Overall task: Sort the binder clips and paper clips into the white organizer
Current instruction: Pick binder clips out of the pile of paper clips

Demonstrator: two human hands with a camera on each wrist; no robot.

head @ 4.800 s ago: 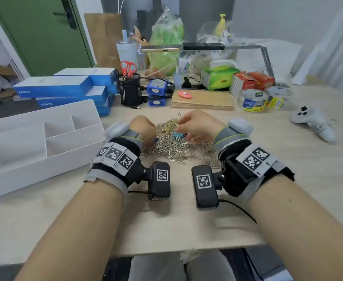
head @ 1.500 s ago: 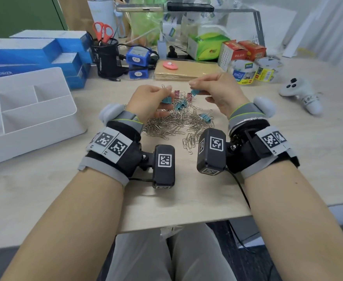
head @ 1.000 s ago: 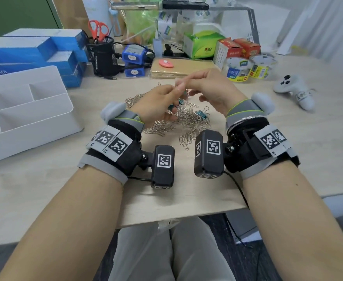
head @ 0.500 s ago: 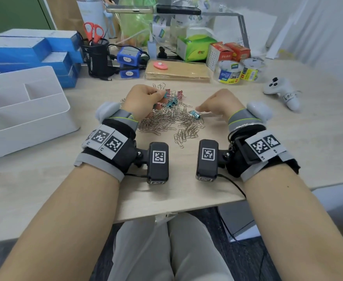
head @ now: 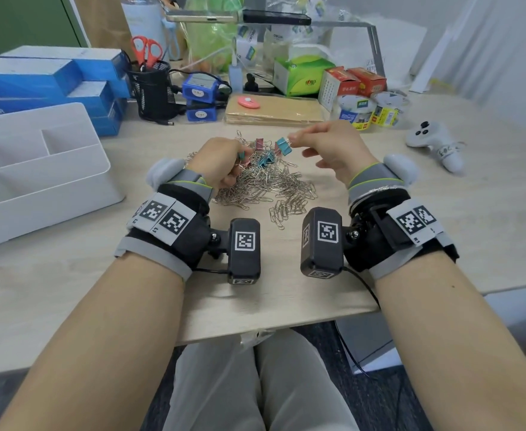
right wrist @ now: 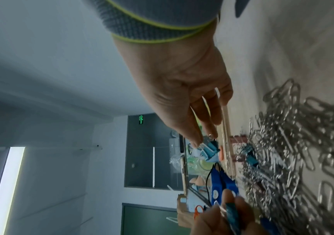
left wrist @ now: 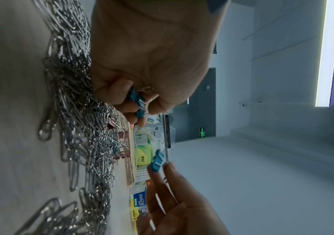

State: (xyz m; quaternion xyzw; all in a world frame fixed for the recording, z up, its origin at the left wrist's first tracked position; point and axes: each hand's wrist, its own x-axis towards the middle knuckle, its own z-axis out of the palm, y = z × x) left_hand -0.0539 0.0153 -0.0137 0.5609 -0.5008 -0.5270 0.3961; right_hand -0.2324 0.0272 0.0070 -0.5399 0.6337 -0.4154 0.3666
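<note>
Wooden table (head: 442,231), one. White organizer (head: 22,197), one, with three compartments showing, sits well to the left of the paper clip pile (head: 265,185); nothing shows in the compartments seen. The pile, one heap of silver paper clips too many to count, lies at mid-table, between the two hands. Left hand (head: 221,163) rests at the pile's left edge, fingers curled around blue binder clips held in the fist (left wrist: 137,101); at least two show in the left wrist view, exact count unclear. Right hand (head: 333,147) is raised just above the pile's right far edge; thumb and forefinger pinch one blue binder clip (head: 283,145) by its wire handle, other fingers loosely spread. On the pile's far side lie loose binder clips (head: 263,158): about two pink and two blue are visible, though tangled wire hides any others.
</note>
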